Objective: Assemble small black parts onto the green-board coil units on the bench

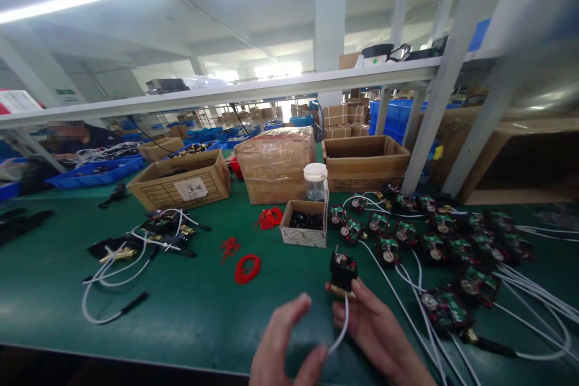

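Note:
In my right hand (377, 329) is a small black device (344, 271) with a brass fitting at its base, gripped between thumb and fingers above the table. A white cable (346, 313) runs down from it. My left hand (284, 341) is just left of the cable, its thumb and forefinger spread apart. The thumb tip is close to the cable; whether it touches, I cannot tell. To the right lie several similar black devices (407, 232) with green circuit boards and white cables. Coils of red wire (247, 268) lie beyond my left hand.
A small carton of black parts (304, 241) stands ahead, with a white-lidded jar (315, 181) behind it. Larger cardboard boxes (275, 163) line the back under a shelf (253, 90). More cabled units (154, 229) lie at left on the green table (190, 307). A person (85, 134) sits far left.

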Motion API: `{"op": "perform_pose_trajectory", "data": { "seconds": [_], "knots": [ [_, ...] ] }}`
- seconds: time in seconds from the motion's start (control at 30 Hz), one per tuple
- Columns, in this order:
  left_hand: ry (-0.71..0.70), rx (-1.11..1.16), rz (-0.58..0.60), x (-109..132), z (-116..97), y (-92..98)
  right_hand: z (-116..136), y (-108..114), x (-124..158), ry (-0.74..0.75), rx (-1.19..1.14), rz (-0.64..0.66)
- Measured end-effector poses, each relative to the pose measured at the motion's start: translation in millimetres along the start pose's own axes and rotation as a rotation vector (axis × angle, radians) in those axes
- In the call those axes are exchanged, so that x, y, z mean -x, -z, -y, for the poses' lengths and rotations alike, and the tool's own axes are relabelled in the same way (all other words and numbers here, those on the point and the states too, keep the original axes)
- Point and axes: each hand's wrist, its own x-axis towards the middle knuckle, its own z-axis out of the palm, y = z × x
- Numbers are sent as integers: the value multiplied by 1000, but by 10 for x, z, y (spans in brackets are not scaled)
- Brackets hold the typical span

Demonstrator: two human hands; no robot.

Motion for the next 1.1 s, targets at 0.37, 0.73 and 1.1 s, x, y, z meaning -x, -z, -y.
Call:
{"op": "perform_pose_trajectory", "data": {
  "seconds": [0.37, 0.73, 1.1],
  "knots": [
    [438, 497, 217, -564, 4, -136, -33, -114, 62, -138, 320, 222],
    [500, 472, 173, -496, 139, -196, -10, -112, 6, -134, 600, 125],
    [242, 117, 33, -560, 492, -322, 399, 37, 4, 119, 1674, 20]
  ]
}}
